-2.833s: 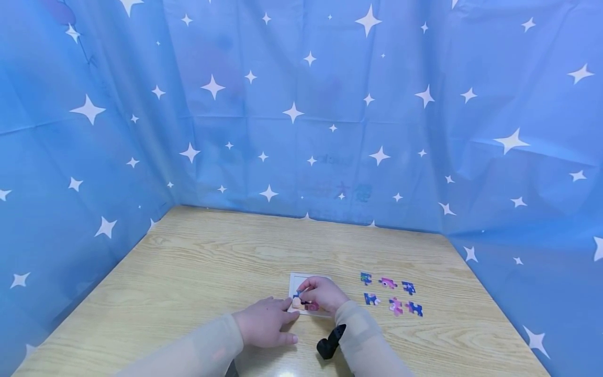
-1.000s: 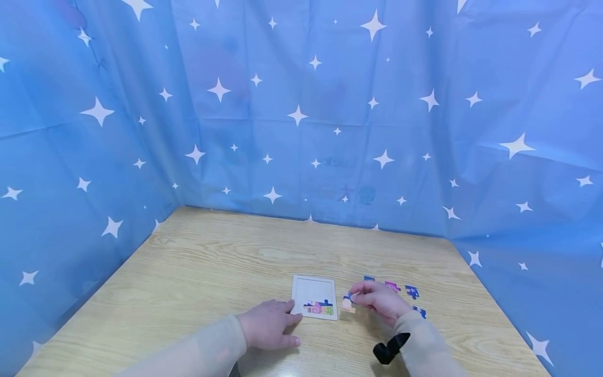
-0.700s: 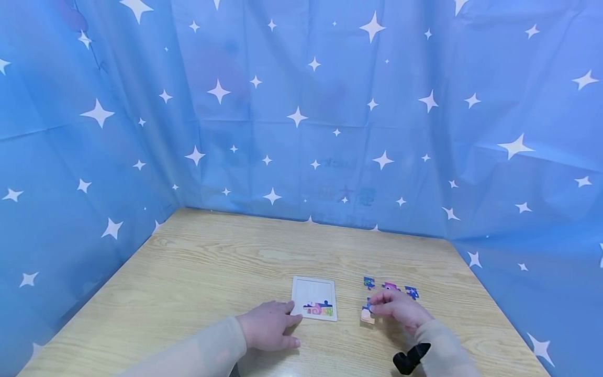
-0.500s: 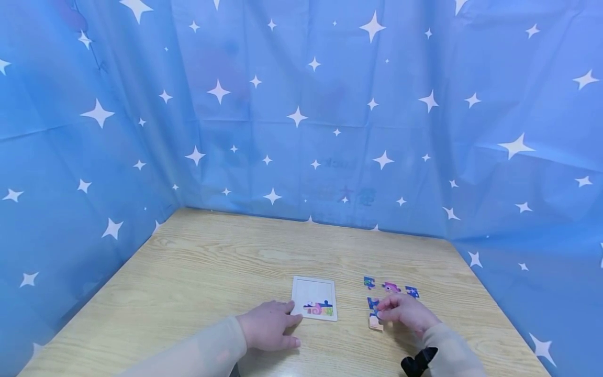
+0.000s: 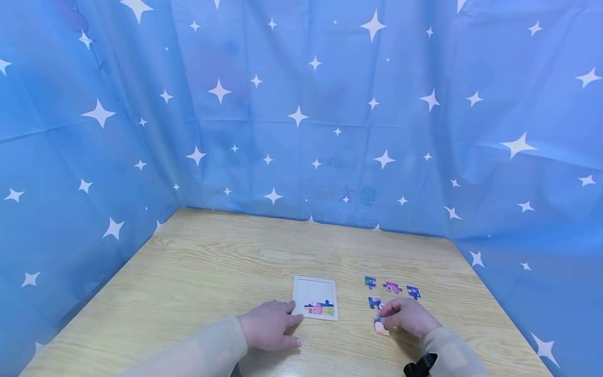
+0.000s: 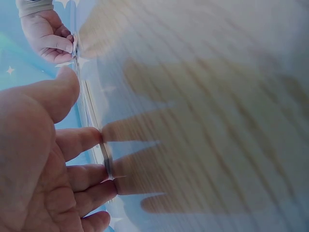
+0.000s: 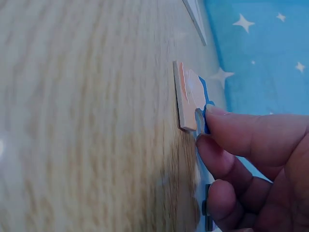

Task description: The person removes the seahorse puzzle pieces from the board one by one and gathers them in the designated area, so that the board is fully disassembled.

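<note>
My right hand (image 5: 409,316) pinches a peach-and-blue puzzle piece (image 7: 192,92) between thumb and index finger, low over the table right of the frame. In the right wrist view the piece is tilted, its lower edge at or just above the wood; contact is hard to tell. My left hand (image 5: 269,325) lies with fingers extended, fingertips touching the left lower edge of a white puzzle frame (image 5: 313,280). Inside the frame's bottom right sit joined pink, blue and green pieces (image 5: 321,308). Its remaining bed is bare.
Beyond my right hand lie loose puzzle pieces: a blue-green one (image 5: 370,282), a pink one (image 5: 392,287), a blue one with a star (image 5: 413,291) and another blue one (image 5: 375,302). A starry blue curtain (image 5: 297,157) borders the wooden table (image 5: 226,251).
The right hand first held the peach-and-blue piece at the frame's lower left, then carried it right, out past the frame, and down near the loose pieces. The left hand stayed at the frame's edge.
</note>
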### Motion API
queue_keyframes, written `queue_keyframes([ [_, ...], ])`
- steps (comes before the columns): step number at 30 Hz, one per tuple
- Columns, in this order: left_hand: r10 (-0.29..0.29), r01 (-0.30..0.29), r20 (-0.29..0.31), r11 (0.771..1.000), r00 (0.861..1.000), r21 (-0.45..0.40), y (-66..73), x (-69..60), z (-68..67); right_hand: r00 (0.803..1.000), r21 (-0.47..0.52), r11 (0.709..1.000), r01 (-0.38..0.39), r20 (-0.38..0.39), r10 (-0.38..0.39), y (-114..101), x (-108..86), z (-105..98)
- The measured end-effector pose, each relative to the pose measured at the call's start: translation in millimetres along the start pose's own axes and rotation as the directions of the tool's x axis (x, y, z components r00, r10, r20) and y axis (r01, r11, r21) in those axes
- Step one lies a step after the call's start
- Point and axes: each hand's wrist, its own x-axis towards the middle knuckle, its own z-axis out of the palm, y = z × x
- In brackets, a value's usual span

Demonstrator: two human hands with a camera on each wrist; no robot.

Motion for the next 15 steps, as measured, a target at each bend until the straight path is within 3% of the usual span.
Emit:
queue_keyframes([
  [15, -0.011, 0.011, -0.004, 1.000, 1.000, 0.014, 2.1, -0.3, -1.0, 0.999, -0.038, 0.999, -0.002, -0.036, 0.001, 0.1, -1.2, 3.1],
])
